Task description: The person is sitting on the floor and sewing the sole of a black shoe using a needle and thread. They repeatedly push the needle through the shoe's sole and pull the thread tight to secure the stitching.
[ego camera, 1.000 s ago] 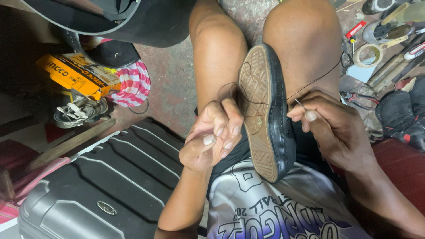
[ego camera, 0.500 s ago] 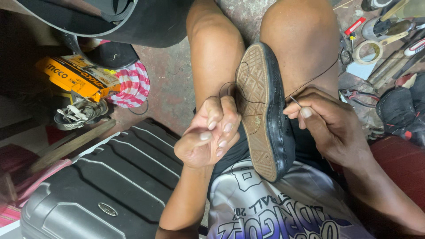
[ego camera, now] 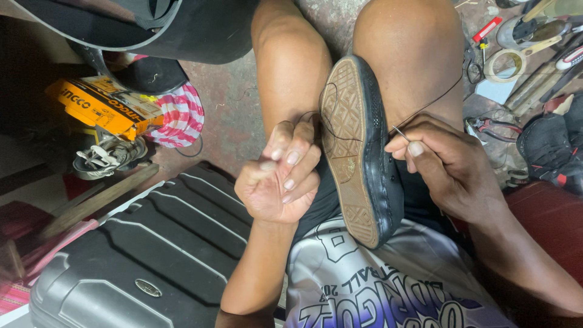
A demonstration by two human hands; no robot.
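1. A dark grey ribbed hard-shell suitcase is lying at lower left, its lid shut so its contents cannot be told; above it an orange tool box is resting beside a red-and-white striped cloth.
2. The left hand is curling into a loose fist just beside the sole, fingers pressed together around a dark thread.
3. A black canvas shoe is standing on edge between the person's knees above the lap, its worn tan patterned sole facing left and the thread looping across it.
4. The right hand is pinching a thin needle between thumb and forefinger against the shoe's black side.
5. Red-handled pliers and a tape roll are lying on the floor at right.
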